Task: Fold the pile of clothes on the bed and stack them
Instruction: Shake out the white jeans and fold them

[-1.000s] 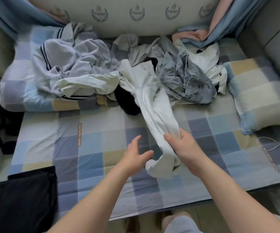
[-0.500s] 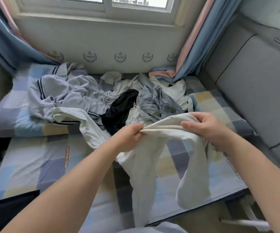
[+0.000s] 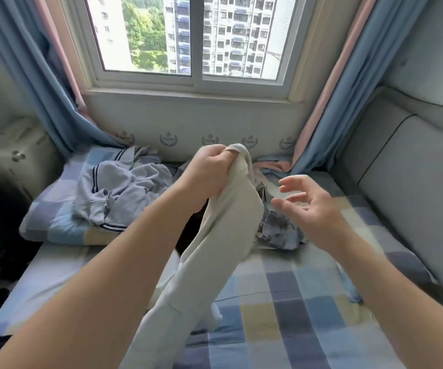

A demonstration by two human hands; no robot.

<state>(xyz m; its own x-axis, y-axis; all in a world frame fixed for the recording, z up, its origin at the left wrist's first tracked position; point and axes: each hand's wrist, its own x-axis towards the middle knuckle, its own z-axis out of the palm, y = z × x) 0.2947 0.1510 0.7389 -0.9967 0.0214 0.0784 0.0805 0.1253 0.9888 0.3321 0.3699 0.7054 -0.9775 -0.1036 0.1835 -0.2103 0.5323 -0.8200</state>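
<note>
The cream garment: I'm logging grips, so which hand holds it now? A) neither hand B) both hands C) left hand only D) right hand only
C: the left hand grips the cream garment bunched at its top, while the right hand is open beside it, fingers spread and holding nothing.

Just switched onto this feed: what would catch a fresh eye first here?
The left hand holds a cream garment up in the centre, bunched at its top, its length hanging down toward the checked bed. The right hand is open beside it, holding nothing. Behind, unfolded clothes lie heaped under the window.
</note>
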